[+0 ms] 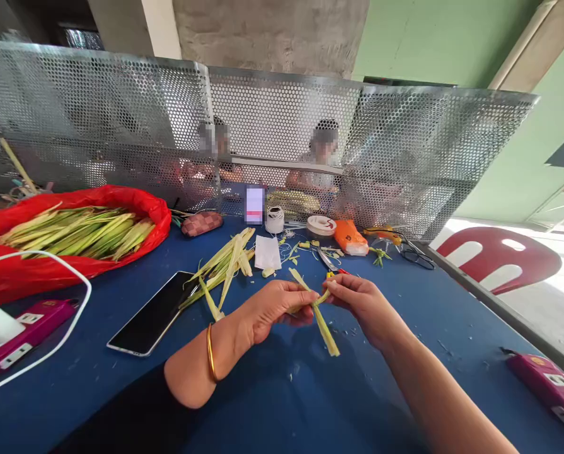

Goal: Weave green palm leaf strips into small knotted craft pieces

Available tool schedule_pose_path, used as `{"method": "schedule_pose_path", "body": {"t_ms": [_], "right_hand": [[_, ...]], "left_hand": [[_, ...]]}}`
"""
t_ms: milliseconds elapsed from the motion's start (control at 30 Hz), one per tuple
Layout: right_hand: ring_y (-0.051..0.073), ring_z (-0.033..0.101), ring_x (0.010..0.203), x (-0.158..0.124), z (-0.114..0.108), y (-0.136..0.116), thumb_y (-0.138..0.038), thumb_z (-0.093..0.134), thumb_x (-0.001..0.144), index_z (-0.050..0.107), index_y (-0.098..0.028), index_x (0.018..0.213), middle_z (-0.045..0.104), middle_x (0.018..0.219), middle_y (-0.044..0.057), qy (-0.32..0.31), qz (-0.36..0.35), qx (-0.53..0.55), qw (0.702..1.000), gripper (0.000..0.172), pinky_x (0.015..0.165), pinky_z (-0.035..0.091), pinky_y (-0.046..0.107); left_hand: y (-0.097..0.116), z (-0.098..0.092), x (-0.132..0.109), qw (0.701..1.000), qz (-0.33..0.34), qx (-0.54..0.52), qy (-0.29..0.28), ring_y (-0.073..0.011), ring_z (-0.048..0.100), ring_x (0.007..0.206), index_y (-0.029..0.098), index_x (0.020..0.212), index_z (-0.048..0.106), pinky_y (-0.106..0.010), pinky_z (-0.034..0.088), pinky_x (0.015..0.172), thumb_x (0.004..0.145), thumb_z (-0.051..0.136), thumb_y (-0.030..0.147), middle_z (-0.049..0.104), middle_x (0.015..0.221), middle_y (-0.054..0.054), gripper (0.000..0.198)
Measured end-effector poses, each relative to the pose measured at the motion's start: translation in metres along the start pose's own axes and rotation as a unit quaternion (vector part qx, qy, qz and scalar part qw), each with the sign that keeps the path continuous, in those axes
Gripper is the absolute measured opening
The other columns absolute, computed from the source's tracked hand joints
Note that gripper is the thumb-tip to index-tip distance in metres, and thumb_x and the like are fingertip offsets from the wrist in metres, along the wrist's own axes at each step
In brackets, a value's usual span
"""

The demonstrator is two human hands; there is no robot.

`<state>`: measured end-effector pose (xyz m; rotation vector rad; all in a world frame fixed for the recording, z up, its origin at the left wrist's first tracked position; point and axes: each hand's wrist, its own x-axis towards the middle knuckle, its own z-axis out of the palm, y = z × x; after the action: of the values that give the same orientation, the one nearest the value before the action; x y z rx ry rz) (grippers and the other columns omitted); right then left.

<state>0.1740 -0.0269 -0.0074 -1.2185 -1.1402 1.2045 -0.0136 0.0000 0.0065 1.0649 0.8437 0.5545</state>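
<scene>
While the left hand pinches crossed leaf strips between thumb and fingers, the right hand, nearly closed too, grips one end. I see them over the blue table (what a shiny gold bangle!).

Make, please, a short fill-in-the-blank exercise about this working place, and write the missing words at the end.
1. The left hand and the right hand hold leaf strips above the tabletop, whose colour is ____.
2. The plastic bag filled with similar strips is coloured ____.
3. The gold-coloured bracelet is worn on the person's ____ side.
4. Counting both ends of the tabletop, the purple power strips number ____.

Missing words: blue; red; left; two.
</scene>
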Motion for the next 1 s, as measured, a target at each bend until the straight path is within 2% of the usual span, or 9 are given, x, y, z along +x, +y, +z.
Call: {"method": "schedule_pose_path", "body": {"t_ms": [133, 300, 400, 467, 533, 633, 867, 933, 1000], "right_hand": [[0.012, 0.051, 0.056, -0.001, 0.004, 0.003, -0.05, 0.08, 0.061, 0.063, -0.017, 0.058, 0.059, 0.056, -0.001, 0.043, -0.035, -0.025, 0.998, 0.038, 0.062, 0.042, 0.028], [0.015, 0.06, 0.064, 0.002, 0.004, 0.003, -0.062, 0.074, 0.063, 0.068, -0.017, 0.073, 0.067, 0.071, 0.003, 0.085, -0.018, -0.002, 0.996, 0.047, 0.065, 0.046, 0.029], [0.017, 0.062, 0.066, 0.0, 0.005, -0.002, -0.069, 0.07, 0.063, 0.069, -0.016, 0.077, 0.069, 0.073, 0.005, 0.038, 0.015, -0.031, 0.999, 0.054, 0.066, 0.048, 0.03], [0.017, 0.061, 0.064, -0.004, 0.008, -0.005, -0.064, 0.072, 0.064, 0.068, -0.016, 0.073, 0.068, 0.068, 0.004, -0.028, 0.011, -0.067, 0.997, 0.049, 0.064, 0.048, 0.029], [0.015, 0.059, 0.063, -0.007, 0.012, -0.006, -0.055, 0.075, 0.066, 0.067, -0.017, 0.071, 0.067, 0.066, 0.002, -0.067, -0.02, -0.098, 0.993, 0.039, 0.062, 0.046, 0.028], [0.014, 0.056, 0.06, -0.01, 0.017, -0.005, -0.05, 0.071, 0.071, 0.067, -0.019, 0.069, 0.064, 0.063, -0.001, -0.062, -0.054, -0.127, 0.988, 0.031, 0.059, 0.043, 0.026], [0.014, 0.052, 0.055, -0.01, 0.017, 0.001, -0.048, 0.062, 0.079, 0.063, -0.02, 0.065, 0.06, 0.058, -0.002, -0.057, -0.058, -0.179, 0.981, 0.032, 0.055, 0.039, 0.026], [0.015, 0.055, 0.059, -0.01, 0.015, 0.0, -0.049, 0.061, 0.08, 0.064, -0.02, 0.069, 0.062, 0.062, -0.001, -0.059, -0.048, -0.165, 0.983, 0.032, 0.059, 0.041, 0.027], [0.016, 0.059, 0.065, -0.011, 0.013, -0.003, -0.05, 0.062, 0.08, 0.068, -0.02, 0.081, 0.067, 0.071, 0.001, -0.068, -0.041, -0.135, 0.988, 0.031, 0.065, 0.044, 0.029]], "left_hand": [[-0.003, 0.003, 0.002, 1.0, -0.009, -0.005, 0.027, -0.0095, 0.054, 0.058, 0.014, 0.075, 0.072, -0.026, 0.045, 0.066, 0.063, 0.08, 0.035, 0.061, 0.06, 0.0, 0.025], [-0.004, 0.001, 0.004, 0.999, -0.003, -0.019, 0.038, -0.0127, 0.061, 0.063, 0.015, 0.084, 0.073, -0.029, 0.045, 0.071, 0.067, 0.076, 0.031, 0.068, 0.067, -0.003, 0.024], [-0.003, -0.001, 0.005, 0.998, 0.024, -0.021, 0.056, -0.0137, 0.063, 0.068, 0.017, 0.097, 0.072, -0.029, 0.044, 0.072, 0.069, 0.074, 0.025, 0.071, 0.074, -0.003, 0.029], [-0.003, -0.003, 0.006, 0.997, 0.047, -0.022, 0.065, -0.0134, 0.063, 0.07, 0.017, 0.099, 0.072, -0.028, 0.043, 0.072, 0.069, 0.072, 0.023, 0.071, 0.076, -0.003, 0.031], [-0.003, -0.003, 0.005, 0.996, 0.061, -0.026, 0.066, -0.0139, 0.064, 0.073, 0.017, 0.097, 0.072, -0.027, 0.043, 0.073, 0.068, 0.072, 0.022, 0.071, 0.076, -0.003, 0.03], [-0.004, 0.0, 0.005, 0.994, 0.066, -0.025, 0.079, -0.0143, 0.063, 0.073, 0.017, 0.092, 0.072, -0.028, 0.043, 0.073, 0.066, 0.074, 0.022, 0.07, 0.075, -0.003, 0.026], [-0.011, 0.006, 0.009, 0.985, 0.1, 0.006, 0.141, -0.0121, 0.057, 0.062, 0.015, 0.081, 0.071, -0.026, 0.041, 0.064, 0.07, 0.072, 0.028, 0.062, 0.06, 0.0, 0.017], [-0.011, 0.006, 0.01, 0.984, 0.094, 0.003, 0.153, -0.0112, 0.056, 0.06, 0.014, 0.08, 0.07, -0.025, 0.04, 0.062, 0.072, 0.071, 0.029, 0.062, 0.06, 0.001, 0.016], [-0.008, 0.003, 0.01, 0.983, 0.081, -0.022, 0.166, -0.0105, 0.056, 0.058, 0.014, 0.076, 0.068, -0.024, 0.039, 0.06, 0.073, 0.071, 0.031, 0.063, 0.061, 0.0, 0.017]]}}
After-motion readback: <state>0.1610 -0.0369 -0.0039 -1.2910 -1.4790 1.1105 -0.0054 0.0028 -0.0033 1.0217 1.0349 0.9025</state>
